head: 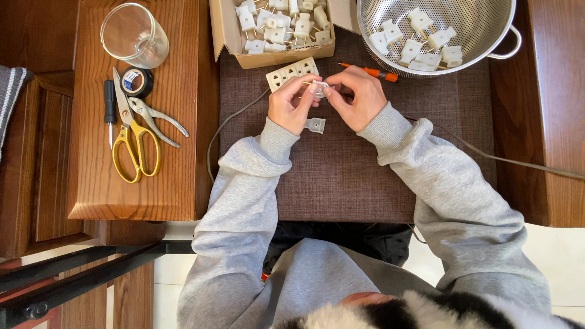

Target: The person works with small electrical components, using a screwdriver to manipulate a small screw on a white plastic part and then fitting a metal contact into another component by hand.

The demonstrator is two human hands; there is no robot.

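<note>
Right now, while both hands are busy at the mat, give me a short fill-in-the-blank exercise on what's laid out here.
1. The left hand and right hand hold a small white ____ between their fingertips.
2. The scissors have ____ handles.
3. Finished white plugs lie in the metal ____ at the top right.
4. The orange-handled screwdriver lies just beyond the ____ hand.

Missing words: plug; yellow; colander; right

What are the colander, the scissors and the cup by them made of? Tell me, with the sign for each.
Colander: metal, likely stainless steel; shiny silver wall full of small holes.
Scissors: bright metal blades, glossy yellow handles, probably plastic.
Cup: clear glass or plastic; the wood shows through it.
</note>
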